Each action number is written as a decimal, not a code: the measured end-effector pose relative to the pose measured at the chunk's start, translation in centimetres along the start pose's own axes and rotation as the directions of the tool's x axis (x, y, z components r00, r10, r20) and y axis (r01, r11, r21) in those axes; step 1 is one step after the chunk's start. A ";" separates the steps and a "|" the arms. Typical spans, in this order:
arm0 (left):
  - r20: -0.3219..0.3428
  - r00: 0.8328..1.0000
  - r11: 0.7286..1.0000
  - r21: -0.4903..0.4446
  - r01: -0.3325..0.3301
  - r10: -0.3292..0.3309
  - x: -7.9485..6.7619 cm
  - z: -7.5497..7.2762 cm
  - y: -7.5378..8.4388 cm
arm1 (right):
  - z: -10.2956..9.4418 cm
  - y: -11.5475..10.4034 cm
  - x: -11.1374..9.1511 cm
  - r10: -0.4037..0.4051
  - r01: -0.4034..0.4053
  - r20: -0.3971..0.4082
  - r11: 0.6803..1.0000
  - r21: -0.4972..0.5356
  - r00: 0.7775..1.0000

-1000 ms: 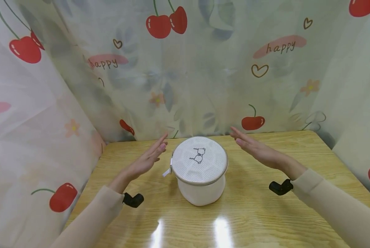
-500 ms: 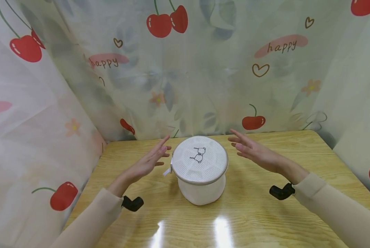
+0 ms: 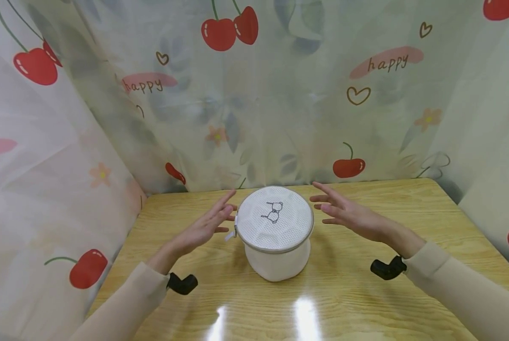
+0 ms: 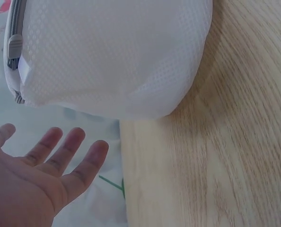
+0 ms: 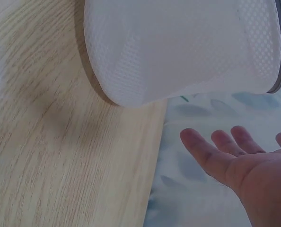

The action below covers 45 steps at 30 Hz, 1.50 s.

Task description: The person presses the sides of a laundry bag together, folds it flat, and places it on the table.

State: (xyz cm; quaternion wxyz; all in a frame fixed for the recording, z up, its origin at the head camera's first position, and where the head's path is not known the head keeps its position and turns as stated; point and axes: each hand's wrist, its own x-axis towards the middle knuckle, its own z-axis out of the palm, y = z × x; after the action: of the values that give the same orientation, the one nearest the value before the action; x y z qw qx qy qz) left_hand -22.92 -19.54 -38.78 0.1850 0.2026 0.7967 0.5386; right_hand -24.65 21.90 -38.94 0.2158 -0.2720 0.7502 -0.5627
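Observation:
A white cylindrical mesh laundry bag (image 3: 275, 222) stands upright on the wooden table, a small line drawing on its round top. A grey zipper (image 4: 15, 47) runs round the rim, and its pull and a white tab hang at the left side. Just left of the bag is my left hand (image 3: 203, 226), fingers spread and loosely extended. My right hand (image 3: 354, 215) hovers to the right, its fingers also spread towards the bag. Both wrist views show a gap between the fingers and the bag's mesh wall (image 5: 178, 52). Neither hand holds anything.
The wooden table (image 3: 343, 303) reaches back to a curtain (image 3: 280, 118) printed with cherries and hearts, which also hangs at both sides. A black wrist device (image 3: 183, 284) sits on the left sleeve, and another black device (image 3: 388, 268) on the right.
Both hands have come inward and slightly lower, closer to the laundry bag, and their fingers have spread apart. The bag has stayed in place.

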 end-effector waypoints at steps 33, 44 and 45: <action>0.049 0.999 0.990 -0.142 0.026 -0.019 0.2 2.1 0.1 | 2.9 -0.3 0.6 -0.009 0.004 0.062 0.997 0.073 0.998; 0.041 0.999 0.978 -0.209 0.007 0.002 0.7 2.8 0.2 | 4.1 -0.5 1.0 0.007 -0.023 0.088 0.982 0.185 0.996; 0.035 0.999 0.976 -0.217 0.004 0.004 0.8 2.9 0.2 | 4.2 -0.5 1.1 0.008 -0.023 0.082 0.982 0.189 0.997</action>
State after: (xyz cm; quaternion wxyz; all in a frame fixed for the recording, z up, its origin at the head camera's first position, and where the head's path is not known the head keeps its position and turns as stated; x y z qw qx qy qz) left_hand -22.10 -16.80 -39.69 0.2199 0.1907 0.7298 0.6186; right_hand -22.73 18.04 -39.67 0.2753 -0.2670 0.6859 -0.6184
